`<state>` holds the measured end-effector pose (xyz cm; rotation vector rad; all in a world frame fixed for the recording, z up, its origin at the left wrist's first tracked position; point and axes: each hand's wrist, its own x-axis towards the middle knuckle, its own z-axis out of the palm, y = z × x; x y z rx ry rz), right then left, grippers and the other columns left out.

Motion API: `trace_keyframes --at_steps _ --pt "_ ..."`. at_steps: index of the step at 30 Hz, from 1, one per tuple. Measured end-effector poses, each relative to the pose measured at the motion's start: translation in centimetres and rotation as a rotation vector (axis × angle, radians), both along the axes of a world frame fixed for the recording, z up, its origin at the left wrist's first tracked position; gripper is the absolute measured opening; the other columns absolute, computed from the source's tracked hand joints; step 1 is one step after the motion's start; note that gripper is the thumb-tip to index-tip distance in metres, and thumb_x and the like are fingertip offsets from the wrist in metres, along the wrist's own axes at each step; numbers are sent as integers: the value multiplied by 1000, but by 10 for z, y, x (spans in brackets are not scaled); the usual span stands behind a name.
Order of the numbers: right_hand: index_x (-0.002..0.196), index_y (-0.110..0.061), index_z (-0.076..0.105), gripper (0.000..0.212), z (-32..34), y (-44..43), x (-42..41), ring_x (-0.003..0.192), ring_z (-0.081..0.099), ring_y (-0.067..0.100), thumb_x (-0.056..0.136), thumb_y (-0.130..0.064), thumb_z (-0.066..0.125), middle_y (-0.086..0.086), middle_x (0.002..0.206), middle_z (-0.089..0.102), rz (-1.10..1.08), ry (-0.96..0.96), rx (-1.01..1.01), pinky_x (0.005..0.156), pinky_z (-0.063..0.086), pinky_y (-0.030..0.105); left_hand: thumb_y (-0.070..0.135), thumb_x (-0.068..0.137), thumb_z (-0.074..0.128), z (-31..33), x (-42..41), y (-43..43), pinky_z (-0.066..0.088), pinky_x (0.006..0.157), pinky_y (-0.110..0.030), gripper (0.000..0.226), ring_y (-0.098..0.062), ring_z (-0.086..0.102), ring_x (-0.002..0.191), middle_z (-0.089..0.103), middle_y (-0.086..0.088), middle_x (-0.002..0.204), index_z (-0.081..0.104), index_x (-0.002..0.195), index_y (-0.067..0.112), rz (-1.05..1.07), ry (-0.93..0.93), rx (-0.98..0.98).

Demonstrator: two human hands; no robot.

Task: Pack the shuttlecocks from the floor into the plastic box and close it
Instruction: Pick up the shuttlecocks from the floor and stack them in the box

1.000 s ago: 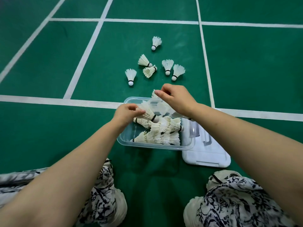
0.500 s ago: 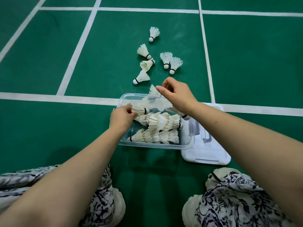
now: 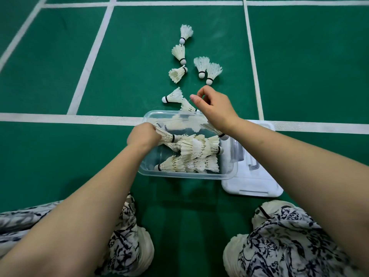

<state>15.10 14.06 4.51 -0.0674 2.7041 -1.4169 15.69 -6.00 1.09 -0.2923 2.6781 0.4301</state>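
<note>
A clear plastic box [image 3: 185,175] sits open on the green floor, with several white shuttlecocks [image 3: 191,156] lying in rows inside. My left hand [image 3: 143,135] is in the box's left side, closed on the feathers of one shuttlecock [image 3: 166,136] whose cork points right. My right hand [image 3: 215,108] hovers over the far right corner with its fingers curled. A shuttlecock [image 3: 187,105] sticks out beside its thumb, and another [image 3: 214,129] lies under the wrist. Several loose shuttlecocks [image 3: 201,65] lie on the floor beyond the box.
The white lid [image 3: 253,182] lies flat on the floor at the box's right end. White court lines [image 3: 69,117] cross the floor. My shoes [image 3: 139,250] and patterned trouser legs [image 3: 289,236] fill the bottom of the view.
My left hand has slid its shuttlecock down and left in the box. The nearest floor shuttlecock has tipped over, its cork now pointing left. My right hand has barely moved.
</note>
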Motion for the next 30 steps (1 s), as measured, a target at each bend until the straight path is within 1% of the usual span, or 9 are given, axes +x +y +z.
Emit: trace_keyframes --at_steps 5,9,11,12,13,15,19,28,30 --pt "84 -19 48 26 5 -2 2 61 40 14 92 -44 49 -3 63 44 17 2 -1 61 34 31 18 85 58 1 1 3 40 70 -28 19 -28 54 85 66 -14 104 66 99 8 -58 -104 -37" --pt "83 -19 48 25 6 0 6 62 41 15 92 -43 49 -3 62 45 23 8 15 62 35 32 20 92 51 -6 13 13 43 90 -30 29 -30 56 109 63 -16 117 61 115 6 -136 -184 32" --pt "83 -20 48 25 6 2 8 63 42 16 92 -43 50 -2 63 46 22 10 27 63 35 33 19 95 47 -14 16 13 48 80 -32 29 -33 60 99 63 -19 108 59 115 2 -91 -235 93" --pt "83 -20 48 25 5 3 9 63 42 17 92 -43 50 -1 64 46 22 11 34 63 36 33 18 95 45 -18 17 12 48 68 -33 27 -33 60 83 61 -19 94 59 111 0 -40 -253 148" --pt "83 -20 48 25 4 4 9 63 42 17 92 -44 50 -1 64 46 21 11 41 63 36 33 17 96 43 -23 19 11 43 56 -30 24 -29 54 65 55 -16 78 58 103 0 24 -275 218" --pt "83 -20 48 25 2 6 10 63 42 17 92 -44 50 -1 64 46 20 8 46 63 36 33 15 96 41 -31 21 8 31 46 -22 19 -19 38 51 43 -7 63 54 86 5 151 -316 353" --pt "84 -19 48 27 0 6 10 64 42 17 92 -44 49 -2 64 45 22 -12 51 63 35 33 14 97 45 -37 25 6 28 43 -18 19 -14 33 48 42 -4 65 48 78 12 288 -355 536" --pt "83 -19 48 27 -6 8 8 61 41 13 92 -44 49 -5 62 44 22 -30 43 61 35 32 14 99 39 -41 19 14 26 49 -23 22 -14 35 54 41 -3 67 50 81 13 237 -378 618" --pt "83 -19 48 27 -6 8 9 61 41 13 92 -44 49 -5 62 44 24 -34 40 60 34 31 17 99 39 -44 21 15 28 51 -23 16 -13 38 55 43 -2 70 52 89 14 245 -376 618"
